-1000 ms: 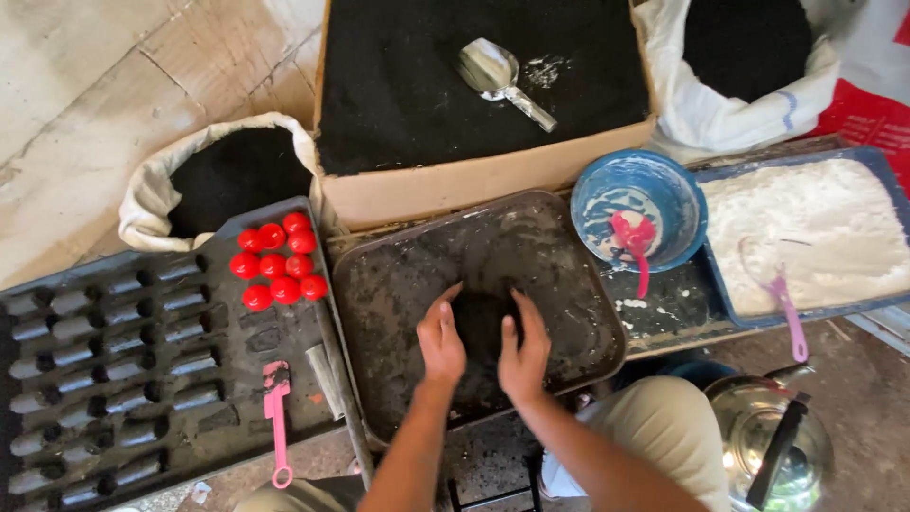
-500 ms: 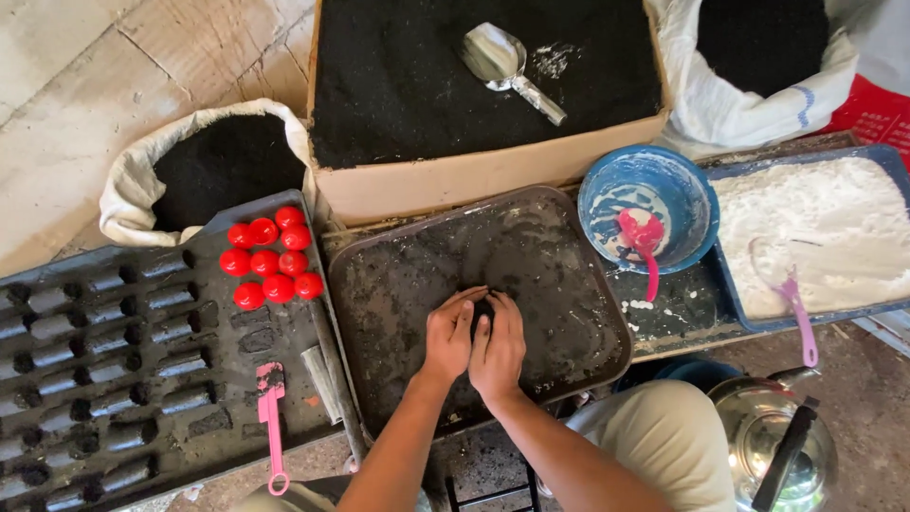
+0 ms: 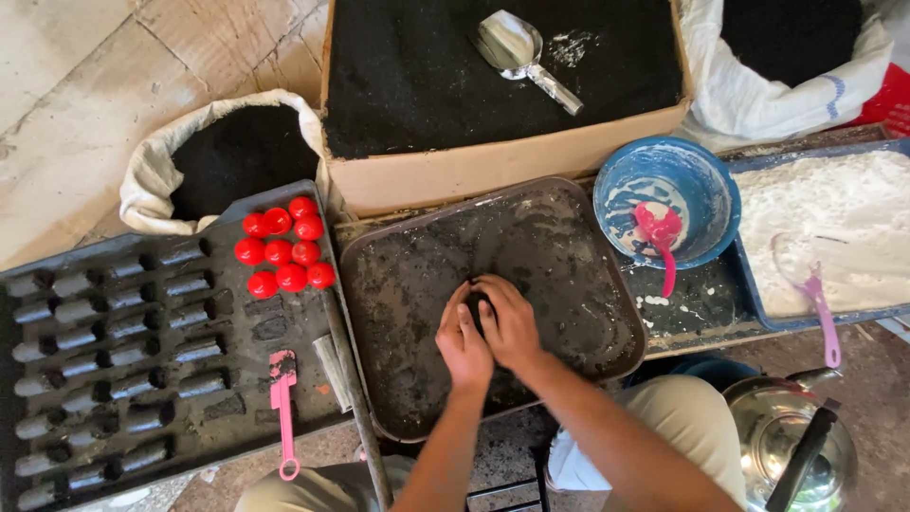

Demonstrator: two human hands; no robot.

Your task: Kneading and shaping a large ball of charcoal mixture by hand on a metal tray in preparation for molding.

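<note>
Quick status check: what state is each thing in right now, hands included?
Left hand: cupped on the dark lump.
Right hand: cupped on it too.
Dark lump: mostly hidden between the hands.
Metal tray: smeared black.
Cardboard box: open, full of black powder.
Scoop: lying on the powder.
Blue bowl: white-smeared, pink spoon inside.

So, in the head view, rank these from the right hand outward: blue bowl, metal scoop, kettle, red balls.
From the right hand:
1. Blue bowl, up and to its right.
2. Red balls, to its left on the grey tray; close to the bowl's distance, hard to separate.
3. Kettle, lower right.
4. Metal scoop, top, in the box.
</note>
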